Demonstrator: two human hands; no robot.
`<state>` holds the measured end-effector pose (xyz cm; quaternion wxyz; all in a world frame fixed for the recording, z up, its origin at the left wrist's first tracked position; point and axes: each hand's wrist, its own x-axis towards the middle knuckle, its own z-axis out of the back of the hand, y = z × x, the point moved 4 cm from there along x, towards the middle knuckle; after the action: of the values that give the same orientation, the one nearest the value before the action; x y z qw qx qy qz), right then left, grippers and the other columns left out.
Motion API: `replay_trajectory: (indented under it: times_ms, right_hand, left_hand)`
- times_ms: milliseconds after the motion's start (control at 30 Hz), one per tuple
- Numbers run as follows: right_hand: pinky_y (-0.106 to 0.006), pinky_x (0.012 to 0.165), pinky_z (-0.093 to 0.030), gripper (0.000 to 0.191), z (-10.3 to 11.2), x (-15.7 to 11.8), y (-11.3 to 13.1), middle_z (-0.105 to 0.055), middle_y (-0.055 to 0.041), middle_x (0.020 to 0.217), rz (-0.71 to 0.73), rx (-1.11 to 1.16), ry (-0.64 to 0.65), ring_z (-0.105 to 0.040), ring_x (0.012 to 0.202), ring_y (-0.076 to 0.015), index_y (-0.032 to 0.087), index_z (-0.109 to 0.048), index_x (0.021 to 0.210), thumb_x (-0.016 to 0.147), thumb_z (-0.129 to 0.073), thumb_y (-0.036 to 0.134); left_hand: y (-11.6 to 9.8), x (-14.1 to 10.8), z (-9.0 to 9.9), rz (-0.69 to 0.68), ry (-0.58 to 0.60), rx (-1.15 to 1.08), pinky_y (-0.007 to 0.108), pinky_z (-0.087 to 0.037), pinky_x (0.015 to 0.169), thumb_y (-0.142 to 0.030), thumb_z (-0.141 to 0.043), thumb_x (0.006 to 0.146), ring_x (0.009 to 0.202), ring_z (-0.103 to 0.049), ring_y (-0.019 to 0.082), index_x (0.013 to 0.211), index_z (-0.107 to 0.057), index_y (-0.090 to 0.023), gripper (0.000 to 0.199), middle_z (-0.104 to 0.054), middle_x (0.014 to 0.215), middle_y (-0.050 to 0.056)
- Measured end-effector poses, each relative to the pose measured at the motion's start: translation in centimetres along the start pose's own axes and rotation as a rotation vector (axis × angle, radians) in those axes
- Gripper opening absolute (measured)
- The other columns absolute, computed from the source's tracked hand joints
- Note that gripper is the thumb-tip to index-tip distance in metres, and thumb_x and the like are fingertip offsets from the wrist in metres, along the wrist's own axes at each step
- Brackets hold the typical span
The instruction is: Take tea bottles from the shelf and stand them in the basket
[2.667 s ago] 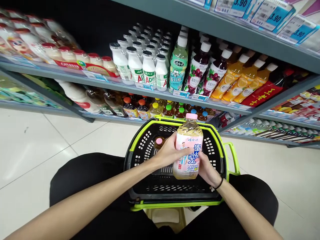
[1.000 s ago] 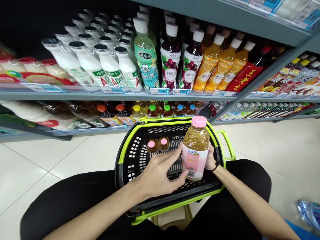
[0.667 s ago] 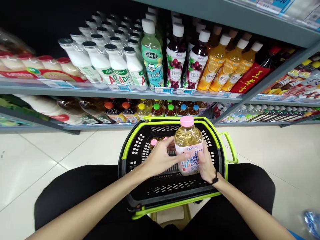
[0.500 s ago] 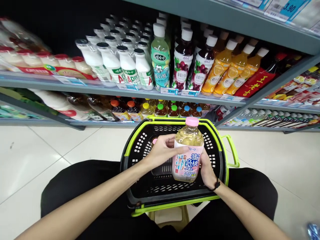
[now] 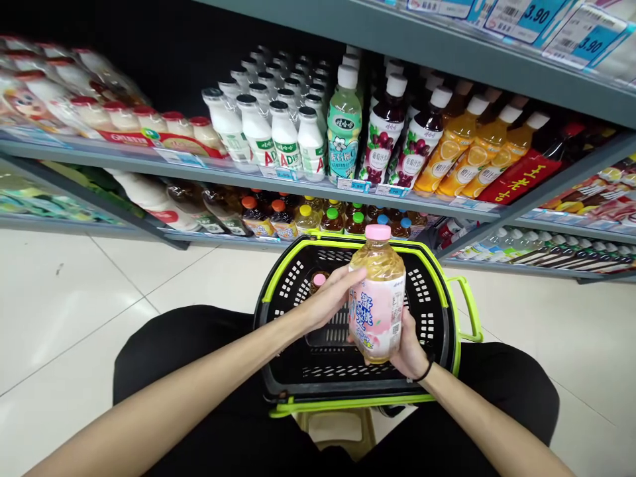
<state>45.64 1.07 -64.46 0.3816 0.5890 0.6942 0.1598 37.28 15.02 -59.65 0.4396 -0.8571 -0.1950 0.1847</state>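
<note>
Both hands hold one clear bottle of pale yellow drink (image 5: 377,298), upright, with a pink cap and a pink label. My left hand (image 5: 332,299) grips its left side, thumb along the label's upper edge. Around the lower right side and the back curls my right hand (image 5: 408,348), its fingers partly hidden by the bottle. A dark band circles the right wrist. Directly beneath is a black shopping basket (image 5: 271,381) with lime-green trim, between my knees. Inside it, another pink-capped bottle (image 5: 318,281) shows partly behind my left hand.
Ahead, a grey shelf (image 5: 278,173) carries white milk-drink bottles (image 5: 285,142), a green bottle (image 5: 344,129), grape juice bottles (image 5: 382,139) and orange juice bottles (image 5: 442,152). Smaller bottles with coloured caps (image 5: 332,220) fill the lower shelf. The basket's green handle (image 5: 470,311) sticks out right.
The bottle has been turned in my hands, so the label's lettering has shifted left and a printed code panel shows at right. The view has swung slightly left.
</note>
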Motion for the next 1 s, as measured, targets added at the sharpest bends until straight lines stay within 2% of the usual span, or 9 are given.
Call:
replay_trajectory:
  times_ms: [67,133,233,333,433,567,667,833,1000]
  right_hand:
    - [-0.045,0.083,-0.062,0.080,0.8,-0.1,-0.5,-0.074,-0.0136,0.117,0.049,-0.042,-0.051,-0.069,0.112,-0.0340,0.022,-0.069,0.128,0.080,-0.065,0.086]
    - [-0.050,0.098,-0.058,0.074,1.3,-0.2,-0.8,-0.073,-0.0125,0.122,0.103,-0.070,-0.098,-0.067,0.119,-0.0336,0.024,-0.069,0.127,0.080,-0.070,0.080]
    - [-0.052,0.112,-0.049,0.071,1.9,0.0,-0.4,-0.068,-0.0113,0.134,0.188,-0.140,-0.144,-0.062,0.128,-0.0330,0.026,-0.068,0.130,0.078,-0.079,0.072]
    - [-0.050,0.121,-0.039,0.074,2.4,0.2,0.5,-0.064,-0.0096,0.142,0.303,-0.281,-0.210,-0.057,0.135,-0.0320,0.026,-0.068,0.131,0.070,-0.090,0.062]
    - [-0.048,0.121,-0.040,0.075,2.8,0.5,1.0,-0.064,-0.0090,0.140,0.373,-0.377,-0.230,-0.058,0.133,-0.0306,0.025,-0.067,0.131,0.067,-0.094,0.055]
    - [-0.040,0.114,-0.047,0.070,2.7,0.6,0.8,-0.066,-0.0073,0.138,0.415,-0.394,-0.161,-0.062,0.128,-0.0252,0.027,-0.065,0.134,0.072,-0.094,0.045]
    - [-0.037,0.109,-0.052,0.072,2.4,0.4,0.7,-0.066,-0.0066,0.137,0.493,-0.400,-0.137,-0.064,0.124,-0.0235,0.028,-0.063,0.136,0.072,-0.095,0.037]
    - [-0.039,0.106,-0.054,0.079,2.6,-0.4,0.8,-0.065,-0.0088,0.135,0.584,-0.475,-0.285,-0.064,0.122,-0.0263,0.024,-0.059,0.135,0.065,-0.097,0.028]
    - [-0.042,0.106,-0.053,0.081,2.2,-0.8,1.6,-0.062,-0.0094,0.135,0.571,-0.568,-0.308,-0.062,0.123,-0.0284,0.024,-0.056,0.135,0.064,-0.097,0.028]
  left_hand:
    - [0.2,0.0,0.1,-0.012,0.034,-0.028,0.035,-0.050,0.089,-0.063,-0.078,0.081,0.107,-0.068,0.028,0.119,-0.069,-0.015,0.062,-0.074,0.115,0.012]
    - [-0.1,-0.1,0.2,-0.030,0.038,-0.017,0.036,-0.049,0.095,-0.060,-0.083,0.077,0.109,-0.067,0.027,0.123,-0.066,-0.015,0.066,-0.073,0.118,0.012]
    - [-1.4,-0.2,0.1,-0.067,0.044,0.058,0.037,-0.048,0.101,-0.045,-0.094,0.068,0.113,-0.065,0.026,0.129,-0.059,-0.016,0.076,-0.070,0.125,0.012]
    - [-2.7,-0.4,0.0,-0.081,0.058,0.169,0.039,-0.050,0.100,-0.033,-0.096,0.064,0.111,-0.066,0.026,0.130,-0.056,-0.015,0.079,-0.068,0.125,0.013]
    - [-3.4,-0.8,-0.1,-0.086,0.075,0.258,0.042,-0.050,0.099,-0.029,-0.094,0.065,0.110,-0.066,0.027,0.128,-0.055,-0.013,0.076,-0.067,0.123,0.014]
    - [-4.0,-1.5,-0.4,-0.129,0.126,0.300,0.042,-0.051,0.097,-0.026,-0.092,0.064,0.109,-0.066,0.027,0.123,-0.055,-0.013,0.070,-0.067,0.121,0.014]
    - [-4.5,-1.7,-0.7,-0.188,0.174,0.324,0.042,-0.050,0.099,-0.025,-0.091,0.064,0.111,-0.065,0.027,0.126,-0.056,-0.014,0.072,-0.066,0.125,0.014]
    - [-5.4,-1.8,-1.1,-0.252,0.303,0.353,0.041,-0.050,0.102,-0.025,-0.089,0.069,0.118,-0.062,0.027,0.132,-0.057,-0.018,0.071,-0.063,0.134,0.014]
    - [-5.7,-2.4,-1.3,-0.231,0.352,0.415,0.043,-0.048,0.108,-0.028,-0.086,0.076,0.123,-0.062,0.029,0.146,-0.052,-0.022,0.078,-0.061,0.137,0.014]
